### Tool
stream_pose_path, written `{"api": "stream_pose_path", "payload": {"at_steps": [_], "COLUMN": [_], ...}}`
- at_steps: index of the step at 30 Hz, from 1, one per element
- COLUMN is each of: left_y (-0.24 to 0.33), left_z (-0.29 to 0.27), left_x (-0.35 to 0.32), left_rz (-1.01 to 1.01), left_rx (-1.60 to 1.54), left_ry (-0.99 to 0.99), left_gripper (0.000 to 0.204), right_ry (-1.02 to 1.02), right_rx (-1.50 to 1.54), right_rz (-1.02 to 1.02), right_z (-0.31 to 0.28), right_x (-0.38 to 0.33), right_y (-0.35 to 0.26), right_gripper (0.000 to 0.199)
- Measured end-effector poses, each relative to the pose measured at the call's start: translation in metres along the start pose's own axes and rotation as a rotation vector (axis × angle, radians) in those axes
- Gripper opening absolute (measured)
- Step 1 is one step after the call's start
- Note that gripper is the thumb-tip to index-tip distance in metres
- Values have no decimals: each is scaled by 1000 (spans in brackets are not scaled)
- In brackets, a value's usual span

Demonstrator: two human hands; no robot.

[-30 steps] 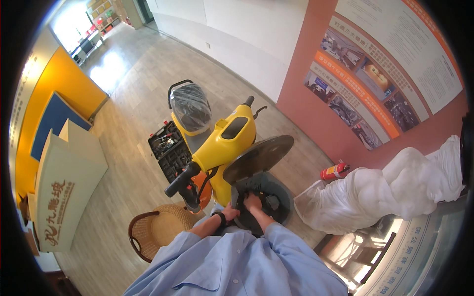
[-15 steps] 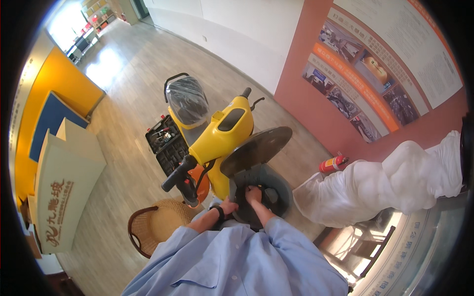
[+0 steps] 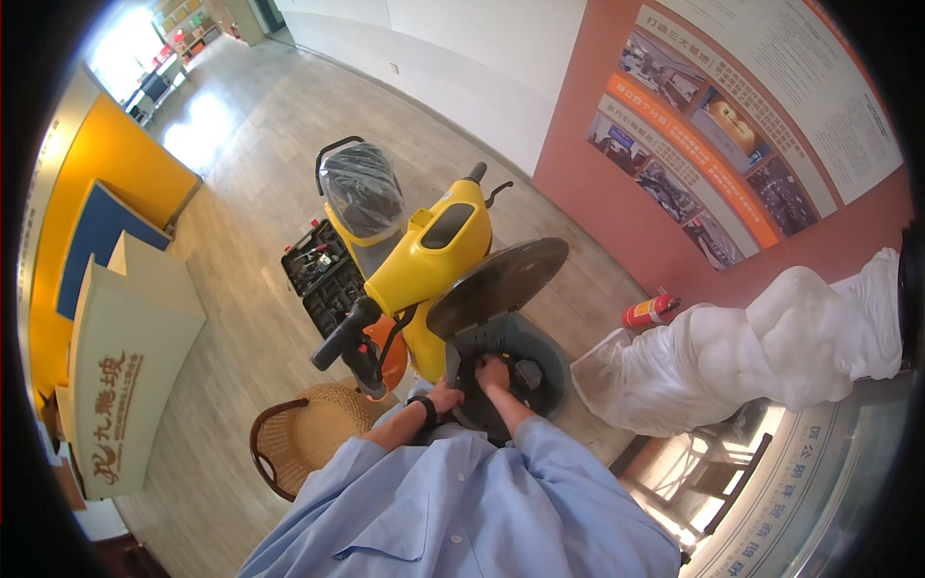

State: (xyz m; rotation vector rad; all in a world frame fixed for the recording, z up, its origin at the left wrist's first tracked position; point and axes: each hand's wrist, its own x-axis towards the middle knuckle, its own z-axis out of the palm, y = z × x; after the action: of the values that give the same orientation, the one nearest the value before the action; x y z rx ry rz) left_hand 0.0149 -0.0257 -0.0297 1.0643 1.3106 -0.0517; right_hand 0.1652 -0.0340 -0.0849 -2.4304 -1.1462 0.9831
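A yellow scooter [image 3: 434,255] stands in front of me with a round dark grey storage bin [image 3: 551,358] at its front. The bin's dark oval lid [image 3: 506,287] is tilted up on the scooter side. My right hand [image 3: 492,370] reaches inside, fingers curled near the inner wall; what they hold is too small to tell. At the bin's near left edge, my left hand [image 3: 443,396] has its fingers closed on the rim. Inside the bin, beside my right hand, lies a small grey object [image 3: 528,374] I cannot identify.
An open tool case [image 3: 323,275] lies on the floor beyond the scooter. To the left are a woven wicker chair [image 3: 323,424] and a white reception counter [image 3: 149,356]. A red fire extinguisher [image 3: 651,311] and a white-wrapped bulky object [image 3: 742,352] stand at the right.
My right hand has shifted very slightly within the bin, and the grey object beside it shows more. My left hand stays at the rim. The view has moved a little.
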Motion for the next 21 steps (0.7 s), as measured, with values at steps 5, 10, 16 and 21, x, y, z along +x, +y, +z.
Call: {"api": "stream_pose_path", "payload": {"at_steps": [5,10,16,21], "left_y": [-5,-16,-2,-15], "left_z": [1,1,3,1], "left_x": [8,13,10,14], "left_rz": [-33,-10,-46,-17], "left_rx": [22,-96,-56,-72], "left_ry": [-12,-10,-25,-3], "left_gripper": [63,58,57,57], "right_ry": [-228,-224,-241,-218], "right_rx": [43,252,340,391], "right_rz": [83,187,194,204], "right_z": [8,17,19,21], "right_x": [14,17,24,18], "right_y": [10,18,34,26], "right_gripper": [40,39,40,41]}}
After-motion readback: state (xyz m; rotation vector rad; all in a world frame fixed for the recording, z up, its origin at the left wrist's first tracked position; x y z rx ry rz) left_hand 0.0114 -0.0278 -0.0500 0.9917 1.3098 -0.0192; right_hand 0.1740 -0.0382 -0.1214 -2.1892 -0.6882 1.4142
